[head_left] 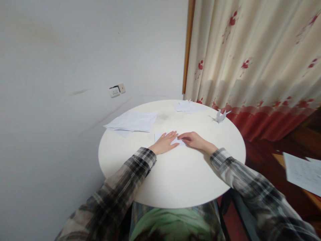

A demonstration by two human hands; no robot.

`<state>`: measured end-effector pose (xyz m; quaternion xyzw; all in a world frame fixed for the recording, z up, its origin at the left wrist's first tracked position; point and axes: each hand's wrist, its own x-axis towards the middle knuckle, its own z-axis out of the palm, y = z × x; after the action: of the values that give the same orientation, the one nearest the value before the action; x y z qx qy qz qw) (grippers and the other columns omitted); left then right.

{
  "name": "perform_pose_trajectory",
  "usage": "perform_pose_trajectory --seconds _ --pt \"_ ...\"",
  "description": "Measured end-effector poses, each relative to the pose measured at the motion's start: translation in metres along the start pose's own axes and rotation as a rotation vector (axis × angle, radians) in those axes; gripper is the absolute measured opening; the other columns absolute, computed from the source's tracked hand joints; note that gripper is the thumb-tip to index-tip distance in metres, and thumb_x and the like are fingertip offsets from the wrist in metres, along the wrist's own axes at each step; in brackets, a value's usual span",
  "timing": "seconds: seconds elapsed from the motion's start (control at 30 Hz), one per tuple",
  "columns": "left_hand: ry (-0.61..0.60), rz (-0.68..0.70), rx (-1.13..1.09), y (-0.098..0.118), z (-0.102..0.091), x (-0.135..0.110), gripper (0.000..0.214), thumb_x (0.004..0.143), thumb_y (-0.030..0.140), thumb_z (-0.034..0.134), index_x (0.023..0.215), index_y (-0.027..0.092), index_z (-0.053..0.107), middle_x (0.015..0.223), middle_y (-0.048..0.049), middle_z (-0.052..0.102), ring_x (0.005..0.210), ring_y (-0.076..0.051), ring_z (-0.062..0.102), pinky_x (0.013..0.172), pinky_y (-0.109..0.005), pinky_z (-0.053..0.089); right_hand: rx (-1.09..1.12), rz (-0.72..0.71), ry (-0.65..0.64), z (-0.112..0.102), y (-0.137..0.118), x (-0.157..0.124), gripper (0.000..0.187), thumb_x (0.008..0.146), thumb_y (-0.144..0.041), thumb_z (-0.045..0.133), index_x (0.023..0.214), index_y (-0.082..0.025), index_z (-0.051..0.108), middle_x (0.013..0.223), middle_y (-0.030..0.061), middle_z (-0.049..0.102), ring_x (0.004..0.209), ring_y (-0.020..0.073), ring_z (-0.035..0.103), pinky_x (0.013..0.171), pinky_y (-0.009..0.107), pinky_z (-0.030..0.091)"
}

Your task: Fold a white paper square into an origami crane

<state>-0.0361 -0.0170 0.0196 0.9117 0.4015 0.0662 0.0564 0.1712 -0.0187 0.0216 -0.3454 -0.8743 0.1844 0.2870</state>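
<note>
A small piece of white paper (178,142) lies on the round white table (175,177), partly covered by both of my hands. My left hand (165,143) rests flat on it with the fingers stretched out. At the paper's right side my right hand (193,139) has its fingers bent together and closed on the edge. How the paper is folded under the fingers is hidden.
A stack of white sheets (132,121) lies at the table's back left. More paper (188,106) is at the back, and a folded paper crane (220,116) stands near the right rim. A wall with a socket (114,92) borders the left, a curtain (250,67) the right.
</note>
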Motion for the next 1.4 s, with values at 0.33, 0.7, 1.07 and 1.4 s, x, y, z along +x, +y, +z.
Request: perform_pose_trajectory --seconds 0.33,0.7,1.07,1.4 --pt "-0.032 -0.013 -0.042 -0.005 0.0 0.002 0.063 0.088 0.055 0.021 0.139 0.019 0.018 0.147 -0.0081 0.015 0.136 -0.018 0.011 0.108 -0.04 0.009 -0.097 -0.122 0.045 0.008 0.001 0.001 0.03 0.081 -0.028 0.055 0.109 -0.02 0.06 0.111 0.008 0.062 0.108 0.0183 0.054 0.095 0.037 0.041" --pt "-0.158 0.111 -0.248 -0.008 -0.012 -0.001 0.046 0.09 0.033 0.035 0.135 0.03 0.028 0.145 0.0009 0.023 0.135 -0.014 0.017 0.109 -0.039 0.009 -0.188 -0.305 -0.046 0.009 -0.033 -0.032 0.029 0.086 -0.016 0.044 0.11 -0.018 0.06 0.113 0.0092 0.062 0.109 0.0168 0.055 0.095 0.035 0.045" --pt "-0.151 0.108 -0.286 -0.009 -0.011 0.0 0.046 0.09 0.032 0.037 0.135 0.031 0.029 0.145 0.002 0.024 0.134 -0.013 0.018 0.109 -0.038 0.009 -0.161 -0.259 -0.04 0.007 -0.033 -0.034 0.032 0.084 -0.011 0.042 0.109 -0.019 0.061 0.113 0.0083 0.062 0.108 0.0166 0.056 0.095 0.035 0.045" --pt "-0.138 0.132 -0.29 -0.013 -0.008 0.001 0.046 0.091 0.035 0.036 0.135 0.032 0.028 0.145 0.0023 0.024 0.135 -0.014 0.017 0.109 -0.039 0.008 -0.224 -0.253 -0.056 0.007 -0.033 -0.035 0.037 0.082 -0.009 0.041 0.112 -0.019 0.06 0.114 0.0075 0.062 0.109 0.0161 0.055 0.095 0.034 0.045"
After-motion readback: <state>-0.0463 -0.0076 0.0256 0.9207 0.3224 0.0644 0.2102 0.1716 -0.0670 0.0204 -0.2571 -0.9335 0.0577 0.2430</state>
